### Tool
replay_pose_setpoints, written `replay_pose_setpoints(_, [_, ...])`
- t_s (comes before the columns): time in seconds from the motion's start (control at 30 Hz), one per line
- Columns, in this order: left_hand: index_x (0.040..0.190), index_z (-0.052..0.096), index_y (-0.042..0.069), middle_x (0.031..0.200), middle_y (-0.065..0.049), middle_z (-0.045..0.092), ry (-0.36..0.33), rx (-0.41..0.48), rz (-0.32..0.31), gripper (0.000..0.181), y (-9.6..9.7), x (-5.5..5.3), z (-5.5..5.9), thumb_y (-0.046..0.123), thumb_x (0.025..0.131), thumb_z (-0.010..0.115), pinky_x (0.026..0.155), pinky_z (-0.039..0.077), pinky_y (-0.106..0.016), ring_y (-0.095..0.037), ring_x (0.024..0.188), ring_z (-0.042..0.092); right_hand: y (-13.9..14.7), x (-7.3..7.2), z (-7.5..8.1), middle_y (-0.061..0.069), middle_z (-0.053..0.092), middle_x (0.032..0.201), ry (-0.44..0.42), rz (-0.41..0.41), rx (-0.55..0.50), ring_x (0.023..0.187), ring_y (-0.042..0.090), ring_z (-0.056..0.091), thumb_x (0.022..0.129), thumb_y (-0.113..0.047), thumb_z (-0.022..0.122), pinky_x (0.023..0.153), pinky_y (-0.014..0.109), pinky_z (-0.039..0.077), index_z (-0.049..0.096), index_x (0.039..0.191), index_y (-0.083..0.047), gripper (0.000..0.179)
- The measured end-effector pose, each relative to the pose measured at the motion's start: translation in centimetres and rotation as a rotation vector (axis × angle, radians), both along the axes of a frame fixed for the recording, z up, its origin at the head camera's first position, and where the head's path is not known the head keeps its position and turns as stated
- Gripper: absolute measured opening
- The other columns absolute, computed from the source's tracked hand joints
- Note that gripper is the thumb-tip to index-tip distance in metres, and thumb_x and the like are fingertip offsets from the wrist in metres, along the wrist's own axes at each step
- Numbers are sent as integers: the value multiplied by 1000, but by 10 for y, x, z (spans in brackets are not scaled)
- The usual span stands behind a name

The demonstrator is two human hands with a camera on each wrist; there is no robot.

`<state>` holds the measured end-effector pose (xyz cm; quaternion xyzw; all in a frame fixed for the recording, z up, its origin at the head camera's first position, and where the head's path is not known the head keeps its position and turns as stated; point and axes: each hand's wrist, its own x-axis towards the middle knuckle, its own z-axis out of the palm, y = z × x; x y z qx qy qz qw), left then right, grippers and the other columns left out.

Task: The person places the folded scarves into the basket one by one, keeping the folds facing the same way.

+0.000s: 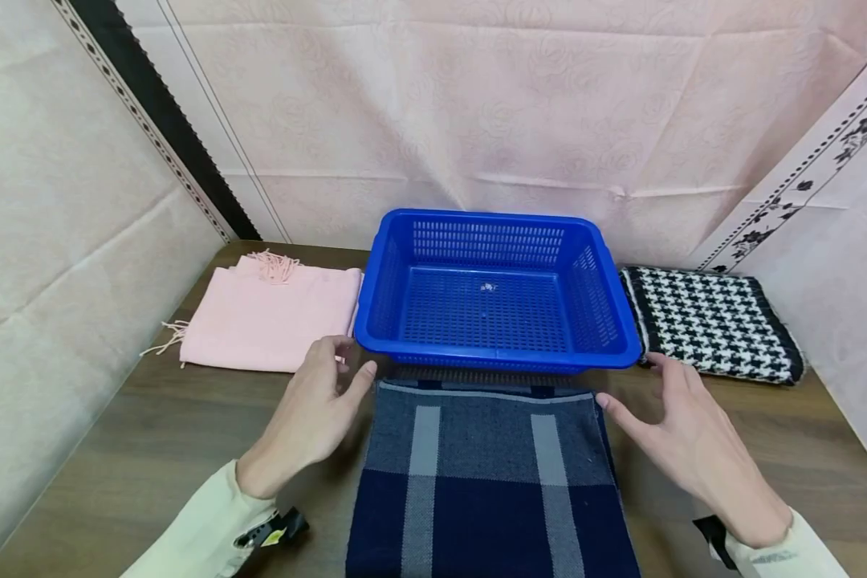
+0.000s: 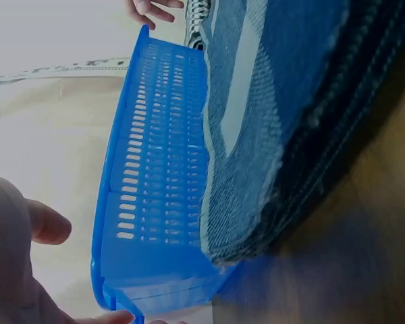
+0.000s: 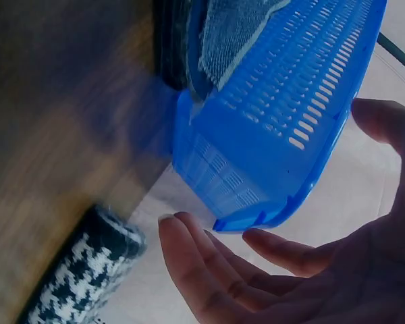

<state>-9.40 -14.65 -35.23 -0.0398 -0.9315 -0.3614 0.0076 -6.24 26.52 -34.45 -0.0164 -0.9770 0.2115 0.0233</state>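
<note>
Basket point(image 1: 498, 356) mid-frame in head view; L hand point(image 1: 307, 421) & R hand point(image 1: 704, 437) relaxed, unclenched by its near corners, gripping nothing. Even two-corner handling, clear of plaid cloth point(image 1: 487, 518) below, looks best. Mouth's up, long axis runs L–R. L wrist: basket left-of-ctr, long side near-vertical. R wrist: basket upper right, R hand loose below.

no legible txt, no readable nos., brands or signs
</note>
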Motion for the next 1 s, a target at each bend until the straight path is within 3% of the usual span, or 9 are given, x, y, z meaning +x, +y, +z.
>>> replay_pose_setpoints(0.23, [145, 45, 1, 132, -15, 56, -64, -78, -18, 63, 3, 5, -3, 49, 104, 49, 93, 51, -48, -28, 112, 61, -4, 5, -4, 31, 48, 136, -135, 7, 22, 114, 45, 59, 92, -71, 56, 80, 59, 50, 29, 153, 4, 101])
replay_pose_setpoints(0.57, [142, 50, 4, 123, -10, 60, -132, -113, -16, 57, 13, 14, -11, 43, 102, 57, 89, 52, -46, -23, 101, 59, -12, 9, -11, 29, 56, 134, -164, 51, 9, 107, 37, 64, 92, -68, 61, 80, 55, 53, 38, 146, 5, 94])
replay_pose_setpoints(0.83, [143, 50, 4, 121, -10, 62, -160, -141, -31, 58, 16, 22, -11, 43, 101, 59, 86, 53, -44, -20, 98, 61, -16, 12, -17, 19, 65, 114, -203, 73, 19, 86, 19, 62, 90, -65, 66, 71, 42, 52, 44, 140, 6, 89])
replay_pose_setpoints(1.0, [143, 51, 6, 122, -9, 64, -165, -145, -35, 58, 20, 30, -11, 43, 99, 61, 90, 54, -46, -20, 104, 64, -17, 14, -20, 14, 67, 109, -268, 83, -8, 85, 15, 63, 88, -66, 67, 71, 40, 54, 45, 138, 6, 90])
